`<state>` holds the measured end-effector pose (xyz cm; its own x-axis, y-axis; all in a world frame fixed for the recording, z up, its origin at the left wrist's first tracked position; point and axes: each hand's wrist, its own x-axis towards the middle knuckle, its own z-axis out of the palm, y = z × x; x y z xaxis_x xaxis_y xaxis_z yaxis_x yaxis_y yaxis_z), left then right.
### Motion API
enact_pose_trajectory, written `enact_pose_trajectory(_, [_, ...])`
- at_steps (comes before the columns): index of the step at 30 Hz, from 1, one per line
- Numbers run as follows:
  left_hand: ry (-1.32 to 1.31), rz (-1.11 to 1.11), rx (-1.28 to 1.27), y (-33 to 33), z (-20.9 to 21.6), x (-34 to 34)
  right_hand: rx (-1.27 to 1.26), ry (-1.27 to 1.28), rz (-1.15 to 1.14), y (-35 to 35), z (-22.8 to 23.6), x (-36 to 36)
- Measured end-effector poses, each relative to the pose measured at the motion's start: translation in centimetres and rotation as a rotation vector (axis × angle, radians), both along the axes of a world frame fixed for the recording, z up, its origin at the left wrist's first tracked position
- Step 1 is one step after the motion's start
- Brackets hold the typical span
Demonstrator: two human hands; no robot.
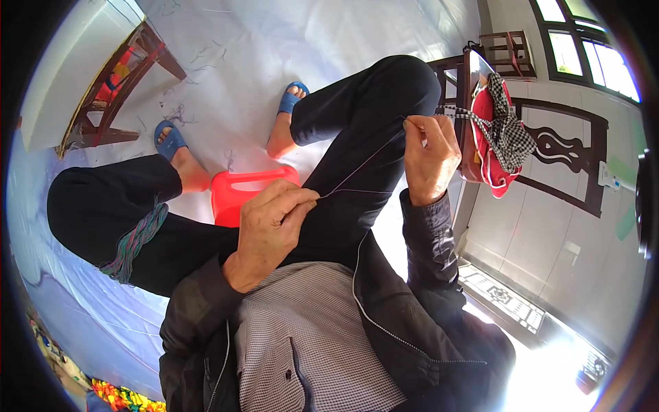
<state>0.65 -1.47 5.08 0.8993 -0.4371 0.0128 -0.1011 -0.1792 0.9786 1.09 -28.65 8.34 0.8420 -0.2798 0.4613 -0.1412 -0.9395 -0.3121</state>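
Centrally, a purple thread (366, 163) stretches taut between two hands above the lap, rising toward two o'clock. The left hand (270, 221), toward nine o'clock from the centre, has thumb and forefinger pinched together on the thread's lower end; a second strand leaves these fingertips toward three o'clock, crossing the right thigh. The right hand (432, 156), at two o'clock, has its fingertips closed on the upper end near the knee. A multicoloured skein (142, 237) lies across the left thigh at nine o'clock. Between the legs, also toward nine, stands a red stool (221, 204). Blue slippers (170, 142) show at ten and eleven o'clock, near loose scraps (176, 113) of thread on the floor. Farther out at two o'clock, a red bag (483, 110) touches a checked cloth (511, 141).
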Motion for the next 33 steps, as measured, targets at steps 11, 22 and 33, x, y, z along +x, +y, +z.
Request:
enact_pose_trajectory(11, [0.037,-0.016,0.037,0.0,-0.3,-0.2,-0.144,0.007,0.107,-0.7,-0.4,0.5])
enact_pose_trajectory(22, [-0.005,-0.008,0.050,-0.1,-1.1,-0.3,-0.294,0.100,0.180,-0.8,-0.4,0.6])
enact_pose_trajectory(33, [-0.028,0.031,0.024,0.3,-1.5,-0.3,0.219,-0.049,0.063,-0.9,0.1,0.2])
